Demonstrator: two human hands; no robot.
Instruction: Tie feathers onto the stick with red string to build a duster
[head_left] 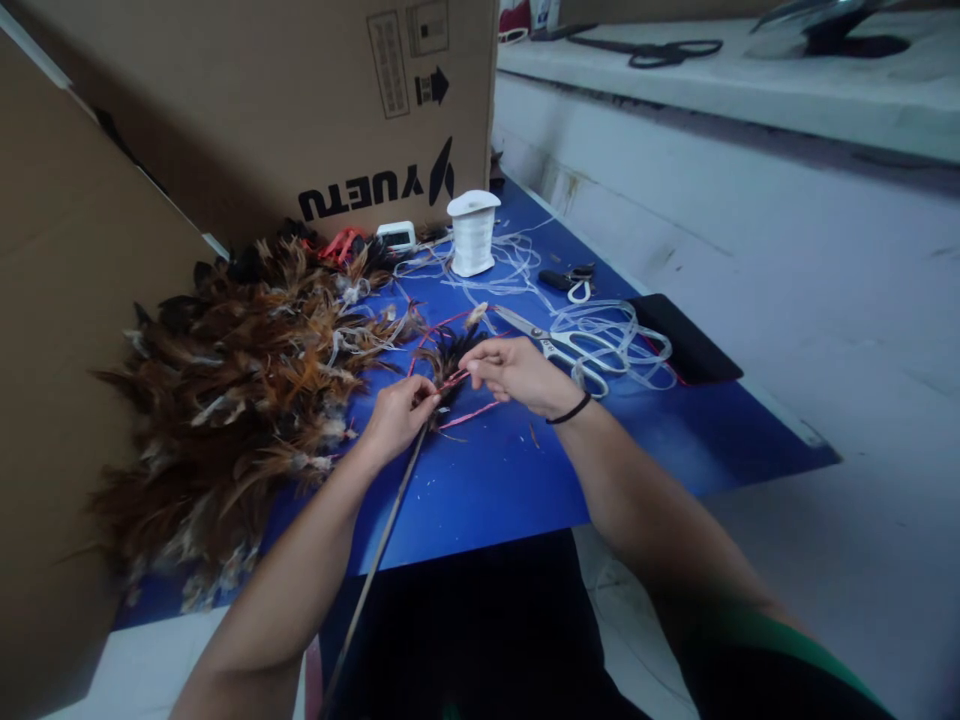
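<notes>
My left hand [401,412] is closed in a pinch around a thin stick [382,545] near its feathered end. The stick slants down past the table's front edge. Dark feathers [448,358] fan out at its upper end, between my two hands. My right hand [514,375] pinches a pink string [456,379] just right of the stick. More of this string loops over the blue surface behind and in front of the hands. White-handled scissors [574,350] lie just beyond my right hand. What exactly sits under the left fingertips is hidden.
A large pile of brown feathers [247,380] lies at left, against cardboard boxes [262,100]. Behind the hands stand a white spool [473,235] and clear tangled cord [517,265]. A black phone-like slab [686,340] and small clippers [568,280] lie to the right.
</notes>
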